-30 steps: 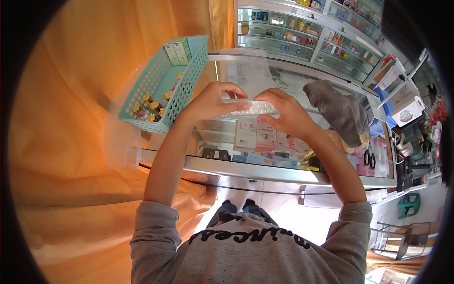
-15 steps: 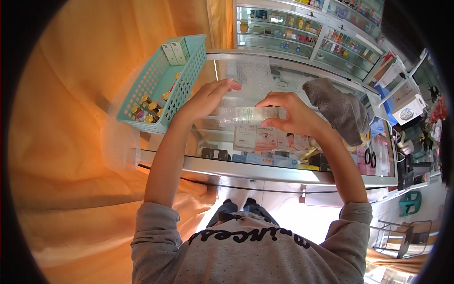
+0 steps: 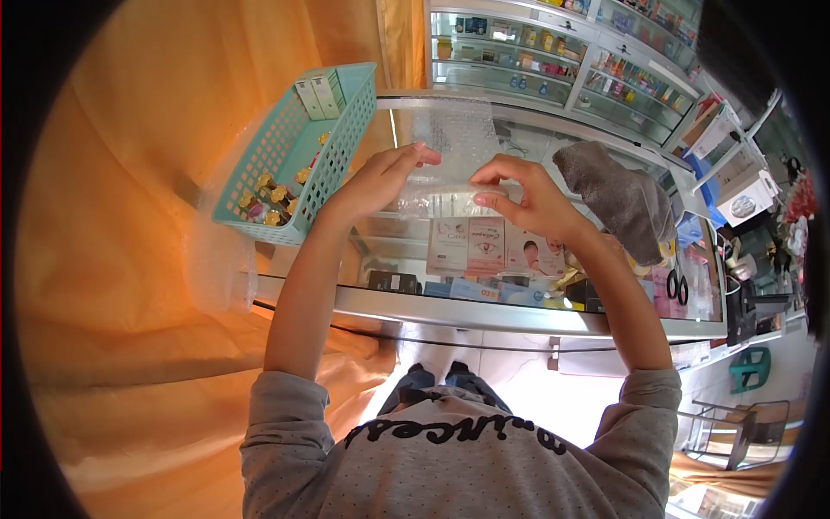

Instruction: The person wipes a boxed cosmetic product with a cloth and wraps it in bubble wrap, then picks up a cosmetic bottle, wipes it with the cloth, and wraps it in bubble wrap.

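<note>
My right hand [image 3: 536, 199] curls its thumb and fingers around the right end of a small clear bundle [image 3: 441, 202] that looks rolled in bubble wrap. What lies inside shows only as pale, greenish marks. To the left, my left hand [image 3: 385, 177] rests over the wrap's left edge, with its fingers stretched out toward the right. A sheet of bubble wrap [image 3: 450, 130] spreads over the glass counter behind both hands. Boxes with pink and white printing [image 3: 484, 246] show through the glass, just in front of the bundle.
A mint-green basket [image 3: 339, 147] with gold-topped bottles and white-green boxes stands at the left by an orange curtain [image 3: 156, 285]. A grey cloth [image 3: 614, 199] lies right of my right hand, with black-handled scissors [image 3: 677, 287] nearer the front. Glass shelves [image 3: 510, 65] hold goods behind.
The bundle has turned and now looks thinner, its near side tipped away. My right thumb and fingers have shifted slightly upward; my left hand stays almost in place.
</note>
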Demonstrator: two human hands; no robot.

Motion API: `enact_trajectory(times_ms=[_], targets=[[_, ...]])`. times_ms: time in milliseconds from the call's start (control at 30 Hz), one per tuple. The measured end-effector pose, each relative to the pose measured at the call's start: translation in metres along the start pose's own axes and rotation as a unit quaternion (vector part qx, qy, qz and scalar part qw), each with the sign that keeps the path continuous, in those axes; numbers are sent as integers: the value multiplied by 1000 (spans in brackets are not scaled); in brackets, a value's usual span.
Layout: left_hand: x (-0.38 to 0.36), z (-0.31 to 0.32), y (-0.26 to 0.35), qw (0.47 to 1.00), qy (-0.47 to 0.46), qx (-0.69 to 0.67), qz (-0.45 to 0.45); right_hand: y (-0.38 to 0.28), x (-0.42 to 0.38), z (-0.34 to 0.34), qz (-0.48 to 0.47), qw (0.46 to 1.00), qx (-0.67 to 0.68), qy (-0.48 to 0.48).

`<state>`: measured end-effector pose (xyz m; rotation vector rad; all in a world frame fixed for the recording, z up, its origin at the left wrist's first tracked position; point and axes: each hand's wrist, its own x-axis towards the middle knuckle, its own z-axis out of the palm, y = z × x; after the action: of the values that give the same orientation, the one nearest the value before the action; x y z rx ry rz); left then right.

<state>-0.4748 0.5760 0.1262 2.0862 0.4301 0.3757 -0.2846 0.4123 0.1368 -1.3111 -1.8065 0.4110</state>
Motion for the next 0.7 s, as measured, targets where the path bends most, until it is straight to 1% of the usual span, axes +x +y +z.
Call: enact_trajectory(times_ms=[133,200,333,400,433,500,533,600,633,700], targets=[[1,-1,-1,1000,-4,2,-5,5,2,0,9,1000,9,5],[0,0,0,1000,-4,2,-6,8,2,-2,-4,998,-56,13],[-2,1,6,1000,2,3,-16,5,1,-3,-15,995,-97,11],[-1,0,5,1000,-2,5,-14,1,-2,-3,-82,987,-133,18],[-1,-1,5,1000,-5,6,-13,-1,-2,-4,-83,987,-134,18],[-2,0,6,1000,-3,2,-17,-4,-2,-8,-38,979,-198,-27],[-2,0,6,1000,-1,-2,-21,-4,-2,-7,-39,979,-199,-28],[-1,1,4,1000,2,-5,-18,-3,0,-4,7,993,-119,12],[-1,1,4,1000,5,-9,-14,-2,0,-4,7,993,-119,12],[0,0,4,1000,5,-6,-12,0,1,-7,-10,992,-126,-22]])
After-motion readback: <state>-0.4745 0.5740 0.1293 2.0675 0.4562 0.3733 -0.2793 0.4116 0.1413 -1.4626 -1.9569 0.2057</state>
